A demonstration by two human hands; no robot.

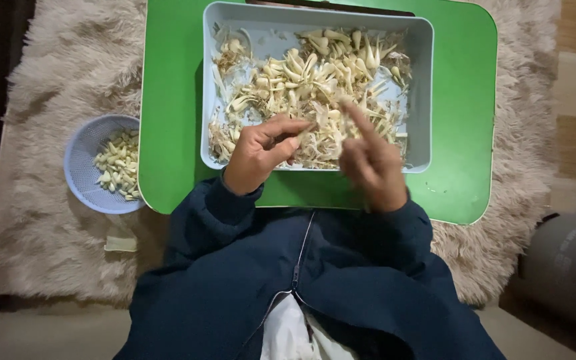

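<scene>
Green table (pixel 175 100), tray (pixel 421 80) of pale garlic cloves (pixel 301 73)

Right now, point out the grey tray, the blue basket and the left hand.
grey tray (pixel 424 87): head view, right wall.
blue basket (pixel 78 157): head view, left rim.
left hand (pixel 258 152): head view, back of hand.

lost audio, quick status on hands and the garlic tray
Left hand pinching a small piece, which I can't identify. Right hand blurred, finger out over grey tray of garlic cloves. Nothing blocking.
</scene>
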